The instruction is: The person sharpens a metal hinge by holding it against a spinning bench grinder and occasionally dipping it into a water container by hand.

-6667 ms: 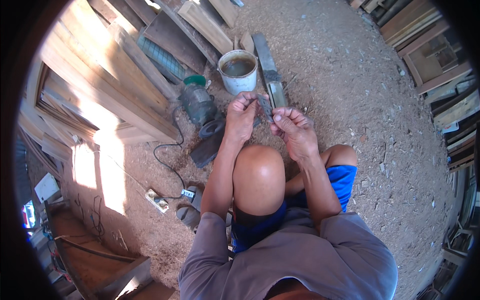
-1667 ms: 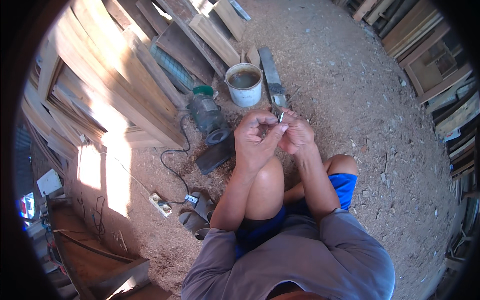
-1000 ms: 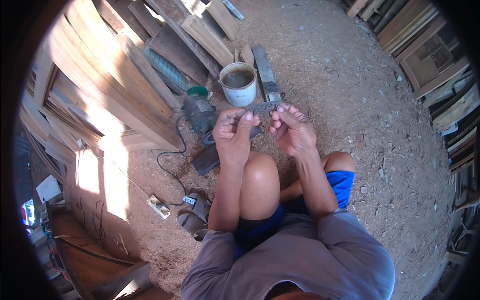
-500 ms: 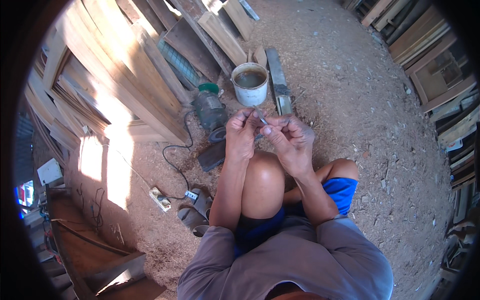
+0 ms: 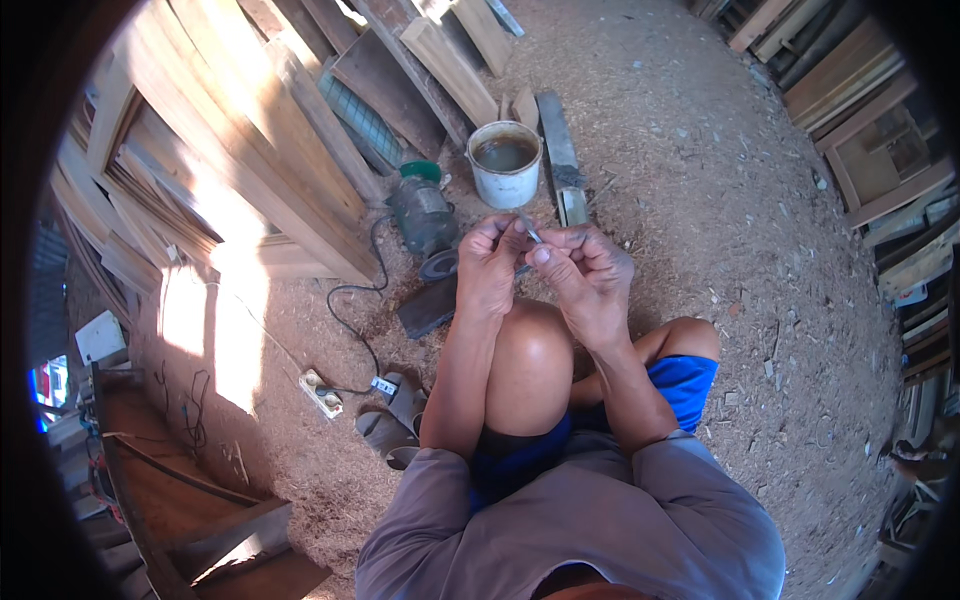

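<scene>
Above my raised knee, both hands meet at the fingertips around a small, thin, shiny metal piece (image 5: 531,232). My left hand (image 5: 485,272) pinches it from the left, thumb and index finger closed on it. From the other side my right hand (image 5: 592,285) grips it between thumb and fingers, near its lower end. Its exact kind cannot be made out, as the fingers cover most of it. Just beyond the hands stands a white bucket (image 5: 507,188) with murky water. A green-grey bench grinder (image 5: 424,218) sits left of the bucket, its wheel close to my left wrist.
A dark block (image 5: 425,311) lies beside my left forearm. A narrow board (image 5: 557,135) lies right of the bucket. The grinder's cord (image 5: 337,318) runs to a power strip (image 5: 321,396) near sandals (image 5: 386,435). Timber (image 5: 250,150) leans at the left; wooden frames (image 5: 880,170) stand at the right.
The view has shifted very slightly, so the bucket and grinder appear a little higher. Both hands keep nearly the same pose around the metal piece.
</scene>
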A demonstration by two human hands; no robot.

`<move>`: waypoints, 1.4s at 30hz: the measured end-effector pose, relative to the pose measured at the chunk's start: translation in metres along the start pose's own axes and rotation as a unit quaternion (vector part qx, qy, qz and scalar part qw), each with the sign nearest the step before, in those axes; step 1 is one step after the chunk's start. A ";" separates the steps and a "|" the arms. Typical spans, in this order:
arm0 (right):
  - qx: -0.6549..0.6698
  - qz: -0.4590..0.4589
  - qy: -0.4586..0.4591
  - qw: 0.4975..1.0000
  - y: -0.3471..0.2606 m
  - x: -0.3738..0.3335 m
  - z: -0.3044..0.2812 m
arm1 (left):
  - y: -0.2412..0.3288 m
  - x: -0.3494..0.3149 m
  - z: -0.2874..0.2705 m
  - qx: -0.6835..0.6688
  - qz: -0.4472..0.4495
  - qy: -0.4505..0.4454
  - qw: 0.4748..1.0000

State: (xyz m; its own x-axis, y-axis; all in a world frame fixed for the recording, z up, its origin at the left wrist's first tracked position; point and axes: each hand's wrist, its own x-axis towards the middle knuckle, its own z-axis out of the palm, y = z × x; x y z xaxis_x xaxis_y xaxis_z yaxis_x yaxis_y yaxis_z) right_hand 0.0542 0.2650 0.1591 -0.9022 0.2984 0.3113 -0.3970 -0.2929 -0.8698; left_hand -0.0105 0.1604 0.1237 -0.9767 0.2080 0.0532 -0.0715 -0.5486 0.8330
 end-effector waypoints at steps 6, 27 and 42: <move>0.025 0.004 0.001 1.000 0.002 0.000 0.003 | 0.002 0.000 -0.003 -0.004 -0.001 -0.005 1.000; 0.050 0.024 -0.016 0.998 0.009 0.002 0.013 | 0.005 0.001 -0.014 -0.013 -0.011 0.005 1.000; -0.110 0.150 -0.040 0.982 0.131 0.000 -0.008 | -0.013 -0.025 -0.143 -0.043 -0.103 0.032 0.993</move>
State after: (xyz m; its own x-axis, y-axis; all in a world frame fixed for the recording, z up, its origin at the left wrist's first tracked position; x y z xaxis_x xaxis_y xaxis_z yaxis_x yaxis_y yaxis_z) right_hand 0.0035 0.2335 0.0420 -0.9867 0.1545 0.0497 -0.0733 -0.1511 -0.9858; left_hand -0.0142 0.0468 0.0323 -0.9506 0.2715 -0.1507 -0.2846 -0.5672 0.7728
